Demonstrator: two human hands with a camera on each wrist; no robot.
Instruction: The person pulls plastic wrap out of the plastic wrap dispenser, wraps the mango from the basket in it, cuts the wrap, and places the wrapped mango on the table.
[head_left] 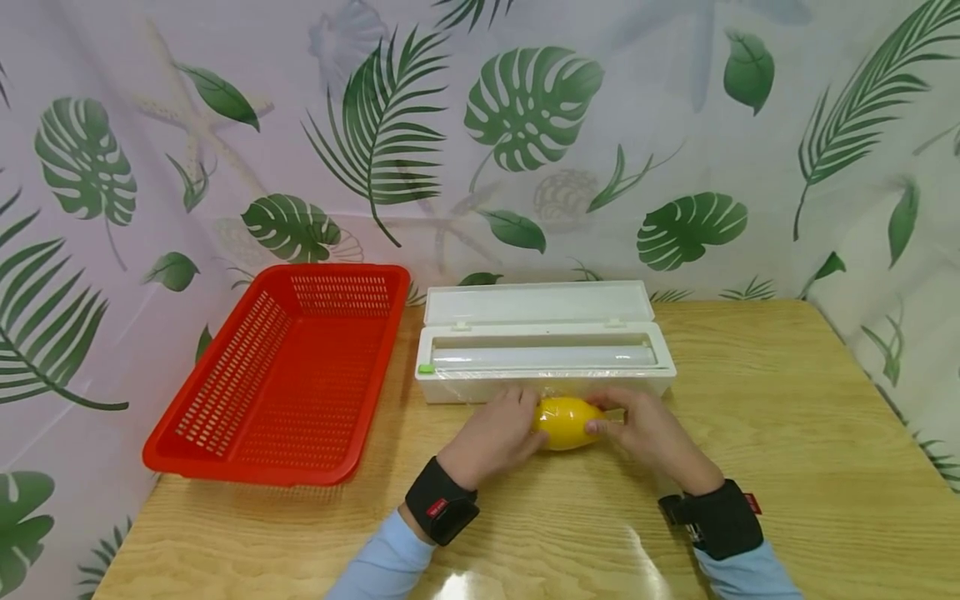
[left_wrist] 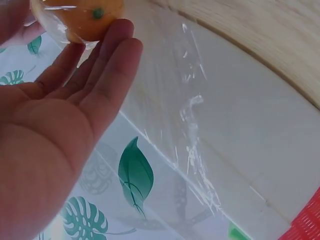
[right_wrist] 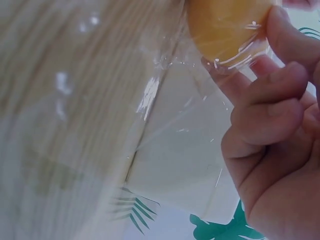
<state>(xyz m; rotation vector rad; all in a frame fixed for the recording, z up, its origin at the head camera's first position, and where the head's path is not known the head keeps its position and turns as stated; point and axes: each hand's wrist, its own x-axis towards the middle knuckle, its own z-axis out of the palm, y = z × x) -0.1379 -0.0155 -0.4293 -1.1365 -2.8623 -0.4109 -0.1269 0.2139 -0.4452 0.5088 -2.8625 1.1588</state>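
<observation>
A yellow oval fruit (head_left: 567, 422), perhaps a lemon or mango, sits between both hands in front of a white cling film box. Shiny clear film (left_wrist: 192, 125) covers it and stretches across to the box. My left hand (head_left: 497, 435) holds the fruit's left end, where a small green stem spot shows in the left wrist view. At the other end my right hand (head_left: 647, 429) pinches the wrapped fruit with thumb and fingers; its other fingers are curled in the right wrist view. The cling film box (head_left: 546, 390) has its lid raised, with the film roll (head_left: 543, 356) visible inside.
A red plastic basket (head_left: 300, 475) with slotted sides stands left of the box. The wooden table (head_left: 757, 417) stretches to the right and front. Behind it hangs a leaf-patterned cloth (head_left: 600, 192). A green slider (head_left: 426, 368) sits at the box's left front edge.
</observation>
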